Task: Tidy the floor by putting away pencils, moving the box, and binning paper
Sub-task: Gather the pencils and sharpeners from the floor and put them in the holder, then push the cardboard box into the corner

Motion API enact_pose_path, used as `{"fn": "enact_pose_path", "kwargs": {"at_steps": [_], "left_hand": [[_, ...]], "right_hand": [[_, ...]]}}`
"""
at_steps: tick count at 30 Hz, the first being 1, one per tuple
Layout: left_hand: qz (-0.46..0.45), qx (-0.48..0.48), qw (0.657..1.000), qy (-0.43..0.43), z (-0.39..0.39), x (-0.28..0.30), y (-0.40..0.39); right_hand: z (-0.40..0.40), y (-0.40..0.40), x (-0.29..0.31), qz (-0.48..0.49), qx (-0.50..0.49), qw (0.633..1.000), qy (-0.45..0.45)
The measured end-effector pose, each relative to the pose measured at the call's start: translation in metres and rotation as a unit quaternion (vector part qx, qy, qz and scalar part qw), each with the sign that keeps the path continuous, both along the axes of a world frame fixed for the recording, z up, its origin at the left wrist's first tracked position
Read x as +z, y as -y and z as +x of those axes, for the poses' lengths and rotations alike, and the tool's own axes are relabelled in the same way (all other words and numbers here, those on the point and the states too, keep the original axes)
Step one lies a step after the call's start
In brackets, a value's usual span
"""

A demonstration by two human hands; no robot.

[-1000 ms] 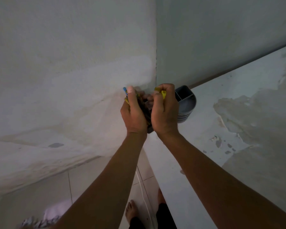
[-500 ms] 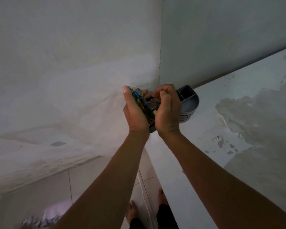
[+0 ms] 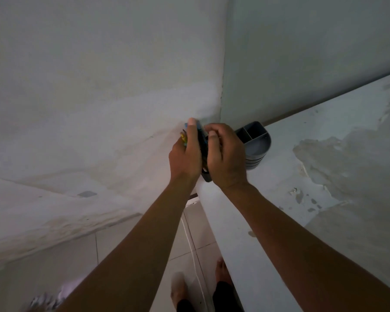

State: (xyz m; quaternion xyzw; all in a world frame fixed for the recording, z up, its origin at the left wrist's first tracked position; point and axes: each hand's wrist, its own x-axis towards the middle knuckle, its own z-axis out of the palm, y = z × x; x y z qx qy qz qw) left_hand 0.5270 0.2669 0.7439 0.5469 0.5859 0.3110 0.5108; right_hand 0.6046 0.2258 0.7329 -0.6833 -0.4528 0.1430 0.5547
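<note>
My left hand (image 3: 185, 154) grips a bundle of coloured pencils (image 3: 184, 137), blue and yellow ends showing past the fingers, over the corner of a pale counter (image 3: 279, 210). My right hand (image 3: 225, 154) is close beside it, fingers curled at the pencils; a dark holder (image 3: 206, 176) peeks out below both hands, mostly hidden. Whether the right hand holds the holder or a pencil is hidden.
A grey compartmented organiser (image 3: 256, 140) stands on the counter in the wall corner, just right of my hands. The counter surface is patchy and peeling at right. Below are floor tiles, a white cable (image 3: 195, 255), my feet, and crumpled paper (image 3: 45, 300) at bottom left.
Both hands shifted slightly left and up. The pencil bundle turned more upright in my left hand, and my right hand's fingers loosened beside it.
</note>
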Motion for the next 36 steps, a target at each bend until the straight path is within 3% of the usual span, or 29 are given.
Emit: {"fn": "enact_pose_path", "kwargs": {"at_steps": [6,15,25,36], "left_hand": [[0.055,0.002,0.994,-0.091,-0.023,0.021,0.003],[0.203,-0.004,0.972,-0.12,-0.125,0.066,0.013],[0.277,0.046,0.927,-0.25,-0.377,0.104,0.065],[0.241,0.16,0.903,-0.317,-0.631,0.115,0.159]], "right_hand": [[-0.008,0.014,0.017,0.005,0.023,0.995,0.099],[-0.074,0.021,0.051,0.022,0.088,0.977,0.193],[-0.28,0.037,0.07,-0.015,0.232,0.944,0.235],[-0.516,0.077,0.079,0.009,0.366,0.899,0.242]]}}
